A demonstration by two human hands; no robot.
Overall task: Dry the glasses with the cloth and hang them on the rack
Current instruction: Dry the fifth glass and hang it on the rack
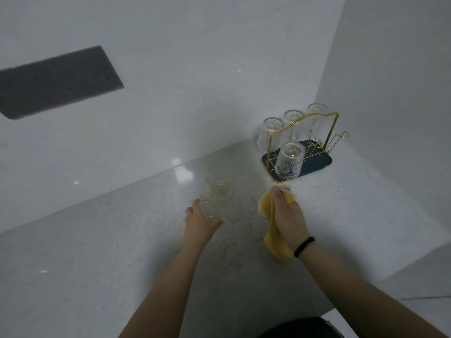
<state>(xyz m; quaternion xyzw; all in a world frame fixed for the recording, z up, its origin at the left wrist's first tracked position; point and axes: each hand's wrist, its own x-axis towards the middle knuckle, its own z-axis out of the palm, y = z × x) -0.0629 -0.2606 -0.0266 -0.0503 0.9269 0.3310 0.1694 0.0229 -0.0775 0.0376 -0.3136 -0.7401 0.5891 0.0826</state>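
Note:
A gold wire rack (314, 123) on a dark blue tray (324, 162) stands in the counter's back right corner. Several clear ribbed glasses hang upside down on it, one at the front (290, 162). Two clear glasses stand on the counter to its left: a far one (219, 182) and a near one (207, 208). My left hand (199, 222) curls its fingers round the near glass. My right hand (289, 214) grips a yellow cloth (274, 242) just in front of the rack; the cloth hangs down below the hand.
The pale speckled counter (122, 252) meets white walls at the back and the right. A dark grey rectangle (56, 81) sits on the back wall at upper left. Wet ring marks (234, 250) lie on the counter between my arms. The counter's edge drops off at lower right.

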